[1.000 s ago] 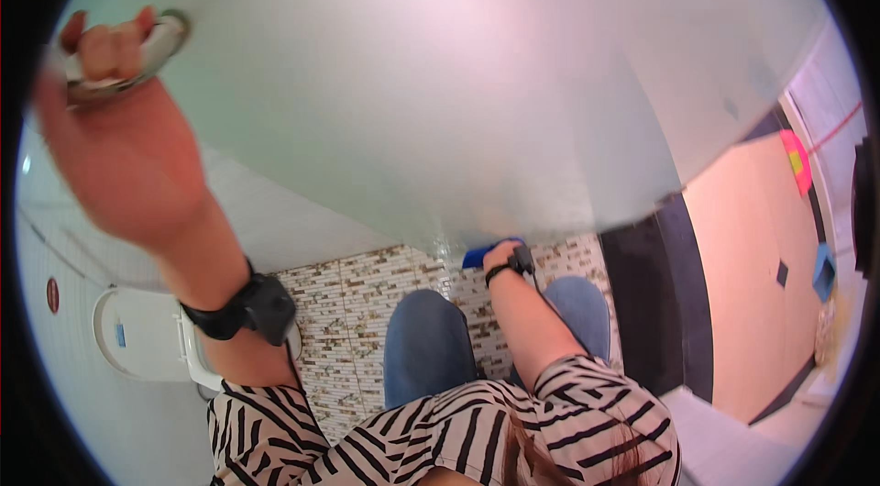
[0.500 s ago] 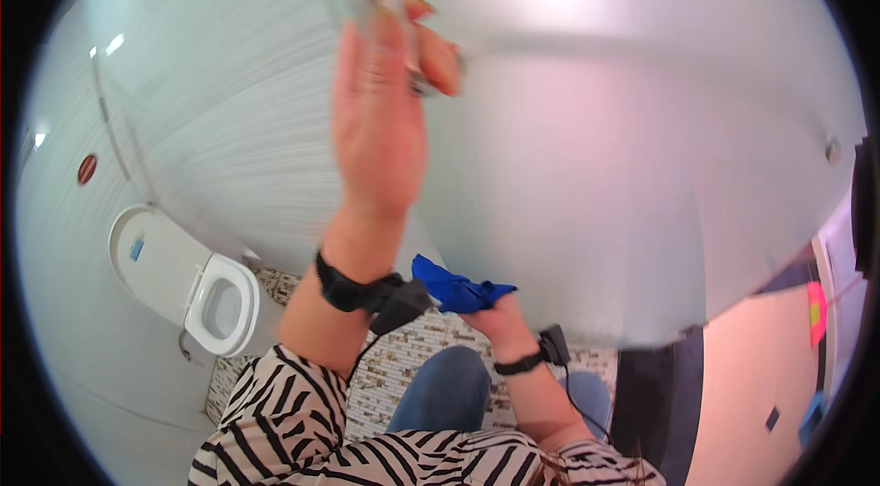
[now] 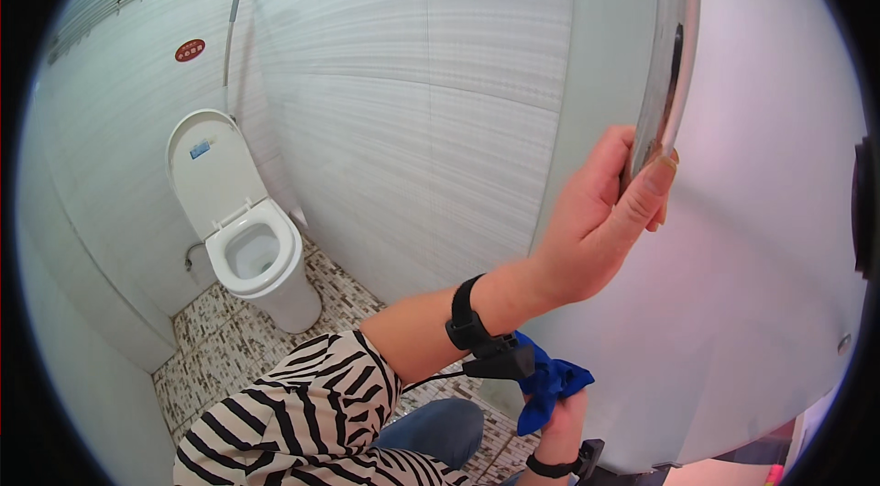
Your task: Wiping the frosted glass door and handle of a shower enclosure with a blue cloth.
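My left hand is raised and closed around the lower end of a long chrome door handle fixed to a frosted glass door. A black band with a cable sits on that wrist. Low down, just under my left forearm, my right hand grips a crumpled blue cloth close to the bottom of the glass door. Most of that hand is hidden behind the cloth, and a black band shows on its wrist.
A white toilet with its lid up stands at the left against grey tiled walls. A chrome pipe runs up the corner behind it. The floor is small mosaic tile.
The view has swung left, so the toilet and tiled wall fill more of the picture. My left hand, still on the handle, now sits at the right. The cloth stays low.
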